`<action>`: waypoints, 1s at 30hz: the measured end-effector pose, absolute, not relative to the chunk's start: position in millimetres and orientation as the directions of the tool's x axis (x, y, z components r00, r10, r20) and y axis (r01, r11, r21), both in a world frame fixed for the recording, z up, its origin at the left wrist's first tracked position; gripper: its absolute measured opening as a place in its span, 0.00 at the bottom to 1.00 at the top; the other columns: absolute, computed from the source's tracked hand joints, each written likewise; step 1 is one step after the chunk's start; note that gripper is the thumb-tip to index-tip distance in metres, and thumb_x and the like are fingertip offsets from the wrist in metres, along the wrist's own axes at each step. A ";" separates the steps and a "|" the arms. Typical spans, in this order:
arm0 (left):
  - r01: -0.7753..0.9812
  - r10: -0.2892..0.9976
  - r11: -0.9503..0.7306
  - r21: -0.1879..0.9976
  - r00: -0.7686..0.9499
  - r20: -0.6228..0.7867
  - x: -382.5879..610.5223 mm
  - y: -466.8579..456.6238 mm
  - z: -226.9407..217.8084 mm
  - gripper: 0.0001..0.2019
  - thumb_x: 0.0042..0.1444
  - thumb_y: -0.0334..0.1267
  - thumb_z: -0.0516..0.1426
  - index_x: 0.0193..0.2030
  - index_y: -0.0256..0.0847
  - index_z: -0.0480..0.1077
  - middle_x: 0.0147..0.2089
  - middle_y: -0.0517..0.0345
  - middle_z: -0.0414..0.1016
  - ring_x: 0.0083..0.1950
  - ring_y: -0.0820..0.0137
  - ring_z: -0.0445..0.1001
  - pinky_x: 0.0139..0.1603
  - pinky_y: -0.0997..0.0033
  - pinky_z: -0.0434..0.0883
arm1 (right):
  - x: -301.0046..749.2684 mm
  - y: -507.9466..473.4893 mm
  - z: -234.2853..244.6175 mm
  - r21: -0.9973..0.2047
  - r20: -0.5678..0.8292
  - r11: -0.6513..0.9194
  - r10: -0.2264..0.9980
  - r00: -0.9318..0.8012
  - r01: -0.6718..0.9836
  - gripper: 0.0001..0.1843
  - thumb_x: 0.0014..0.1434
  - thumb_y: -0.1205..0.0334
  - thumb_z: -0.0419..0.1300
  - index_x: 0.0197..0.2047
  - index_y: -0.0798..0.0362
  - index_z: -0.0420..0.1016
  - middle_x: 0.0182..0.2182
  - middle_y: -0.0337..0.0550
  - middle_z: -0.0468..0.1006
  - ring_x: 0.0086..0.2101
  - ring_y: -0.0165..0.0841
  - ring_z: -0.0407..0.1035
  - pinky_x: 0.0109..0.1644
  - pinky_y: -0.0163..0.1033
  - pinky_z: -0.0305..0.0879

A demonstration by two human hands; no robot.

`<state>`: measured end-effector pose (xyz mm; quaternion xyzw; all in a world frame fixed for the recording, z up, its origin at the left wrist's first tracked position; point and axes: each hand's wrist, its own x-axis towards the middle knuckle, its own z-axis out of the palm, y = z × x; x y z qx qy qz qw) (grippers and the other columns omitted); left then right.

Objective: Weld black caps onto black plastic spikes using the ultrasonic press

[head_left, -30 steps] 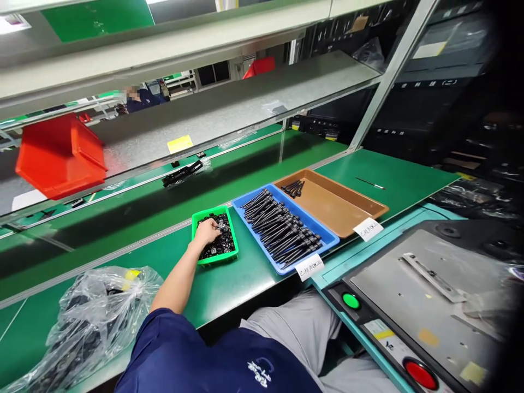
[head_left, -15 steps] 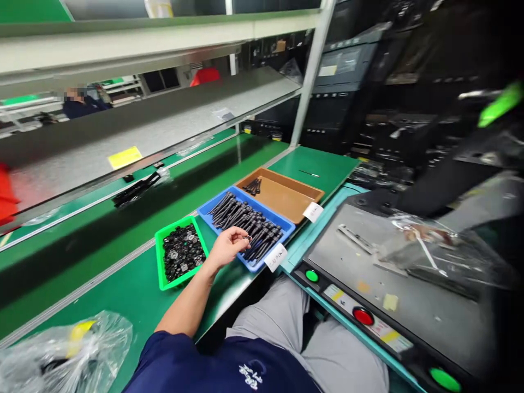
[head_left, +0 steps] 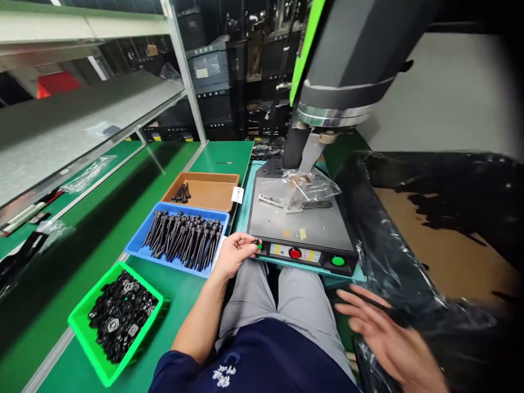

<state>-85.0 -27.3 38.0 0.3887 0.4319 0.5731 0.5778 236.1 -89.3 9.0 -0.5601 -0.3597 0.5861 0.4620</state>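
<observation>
I can't read a single word for certain here. White characters (head_left: 224, 375) stand on the chest of my navy shirt (head_left: 266, 355), too stylised for me to make out. The brown tray (head_left: 213, 191) has a white label (head_left: 238, 195) at its right end, its dark handwriting too small to read. A white slip (head_left: 218, 256) on the blue tray (head_left: 141, 232) is mostly hidden by my left hand (head_left: 235, 254). On the machine's front panel, a white-and-yellow strip (head_left: 282, 251) runs either side of the red button (head_left: 295, 253): what looks like one black character on the left, red print on the right. The dark crates (head_left: 215, 106) behind carry rows of tiny white characters.
</observation>
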 end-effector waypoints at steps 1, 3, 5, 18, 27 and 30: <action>-0.329 0.999 0.039 0.944 -0.019 -0.048 -80.7 -26.7 37.0 0.16 0.44 0.40 0.69 0.38 0.36 0.74 0.37 0.51 0.80 0.32 0.69 0.78 0.33 0.72 0.71 | 221.3 -83.5 5.7 -0.942 -0.323 -0.322 0.946 -0.008 -0.092 0.30 0.47 0.42 0.69 0.48 0.53 0.73 0.37 0.52 0.79 0.32 0.42 0.74 0.26 0.39 0.66; -0.320 0.999 0.033 0.947 -0.011 -0.039 -73.8 -26.3 33.7 0.16 0.44 0.40 0.69 0.40 0.37 0.76 0.36 0.52 0.80 0.32 0.70 0.77 0.35 0.70 0.72 | 191.5 -69.4 2.8 -0.961 -0.274 -0.263 0.950 -0.149 0.089 0.27 0.50 0.40 0.66 0.43 0.53 0.75 0.29 0.48 0.77 0.27 0.38 0.71 0.25 0.39 0.62; -0.300 0.999 0.028 0.954 -0.008 -0.032 -68.8 -26.5 29.6 0.16 0.43 0.40 0.69 0.40 0.39 0.78 0.35 0.53 0.80 0.33 0.70 0.77 0.38 0.68 0.73 | 166.4 -56.8 5.1 -0.957 -0.132 -0.066 0.966 -0.222 0.282 0.21 0.55 0.41 0.61 0.37 0.52 0.77 0.26 0.43 0.74 0.27 0.34 0.67 0.30 0.39 0.64; -0.117 0.991 -0.131 0.984 -0.009 0.131 -58.5 -22.8 21.0 0.11 0.51 0.40 0.65 0.43 0.47 0.80 0.47 0.51 0.79 0.51 0.63 0.75 0.56 0.59 0.71 | 132.8 -46.8 18.4 -0.953 -0.075 0.039 0.930 -0.360 0.299 0.15 0.62 0.49 0.54 0.34 0.52 0.72 0.26 0.39 0.69 0.27 0.32 0.66 0.32 0.36 0.64; -0.269 0.999 0.027 0.963 0.026 -0.021 -55.9 -20.5 17.4 0.10 0.51 0.42 0.65 0.40 0.43 0.81 0.49 0.49 0.78 0.49 0.61 0.76 0.41 0.66 0.76 | 135.5 -46.3 3.4 -0.979 -0.201 -0.170 0.878 -0.434 0.108 0.18 0.62 0.46 0.56 0.35 0.53 0.70 0.18 0.33 0.65 0.20 0.28 0.59 0.26 0.34 0.56; -0.332 0.996 0.085 0.939 0.024 -0.081 -55.2 -17.8 17.7 0.11 0.47 0.41 0.67 0.38 0.42 0.81 0.48 0.49 0.79 0.49 0.61 0.76 0.42 0.66 0.75 | 135.3 -46.8 0.1 -0.964 -0.239 -0.265 0.845 -0.479 0.014 0.20 0.61 0.44 0.57 0.34 0.54 0.69 0.20 0.34 0.66 0.18 0.25 0.56 0.23 0.34 0.52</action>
